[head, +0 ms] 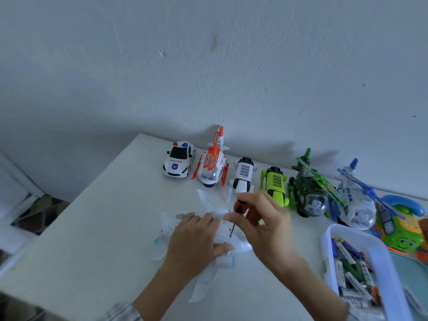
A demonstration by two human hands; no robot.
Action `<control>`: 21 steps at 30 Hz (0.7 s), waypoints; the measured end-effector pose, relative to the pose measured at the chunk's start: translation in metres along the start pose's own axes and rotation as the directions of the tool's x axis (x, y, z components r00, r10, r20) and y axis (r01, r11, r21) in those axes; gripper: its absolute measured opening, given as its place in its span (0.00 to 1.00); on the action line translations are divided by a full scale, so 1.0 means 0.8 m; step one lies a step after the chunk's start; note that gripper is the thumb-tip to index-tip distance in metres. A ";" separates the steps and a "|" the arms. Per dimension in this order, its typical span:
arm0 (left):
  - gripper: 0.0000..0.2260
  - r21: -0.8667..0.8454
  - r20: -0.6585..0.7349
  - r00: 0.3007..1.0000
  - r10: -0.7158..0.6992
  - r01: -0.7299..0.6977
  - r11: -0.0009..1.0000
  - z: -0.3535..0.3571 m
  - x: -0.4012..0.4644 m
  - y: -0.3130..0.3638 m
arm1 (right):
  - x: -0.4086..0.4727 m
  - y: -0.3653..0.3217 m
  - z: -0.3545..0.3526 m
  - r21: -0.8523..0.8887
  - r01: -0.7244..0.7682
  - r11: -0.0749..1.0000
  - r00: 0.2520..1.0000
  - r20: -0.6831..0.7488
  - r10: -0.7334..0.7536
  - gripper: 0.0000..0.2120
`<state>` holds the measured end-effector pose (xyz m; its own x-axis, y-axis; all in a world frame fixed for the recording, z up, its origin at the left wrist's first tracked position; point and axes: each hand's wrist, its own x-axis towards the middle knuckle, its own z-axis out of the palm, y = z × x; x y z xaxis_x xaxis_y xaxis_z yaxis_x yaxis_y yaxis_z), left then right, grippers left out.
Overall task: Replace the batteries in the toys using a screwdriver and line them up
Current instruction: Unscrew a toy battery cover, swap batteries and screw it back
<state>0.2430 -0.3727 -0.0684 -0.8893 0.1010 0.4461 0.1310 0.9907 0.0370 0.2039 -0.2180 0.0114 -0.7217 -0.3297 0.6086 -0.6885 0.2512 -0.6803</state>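
Plane (222,230) mostly under hands (overexposed)

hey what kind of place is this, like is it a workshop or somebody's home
Most likely a room in a home, not a workshop. A plain white table stands against a bare, scuffed painted wall, a row of plastic toys such as the police car lines its far edge, and a tub of batteries sits at the right.
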 end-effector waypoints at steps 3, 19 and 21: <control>0.26 0.011 0.007 1.000 0.008 -0.008 1.000 0.000 -0.001 0.002 | 0.017 -0.010 -0.009 -0.137 0.037 0.990 0.972 0.236 -0.004 0.12; 0.27 0.020 -0.013 1.000 0.022 -0.021 1.000 -0.005 0.001 0.003 | 0.041 0.004 -0.029 -0.021 -0.083 0.996 0.956 0.280 0.086 0.12; 0.27 0.025 -0.013 1.000 0.022 -0.021 0.999 -0.005 0.002 0.002 | 0.038 0.005 -0.029 0.010 -0.099 0.995 0.952 0.291 0.092 0.10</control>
<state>0.2435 -0.3714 -0.0645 -0.8805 0.1212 0.4583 0.1389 0.9903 0.0048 0.1776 -0.2060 0.0367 -0.7299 -0.5556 0.3981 -0.6128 0.2739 -0.7413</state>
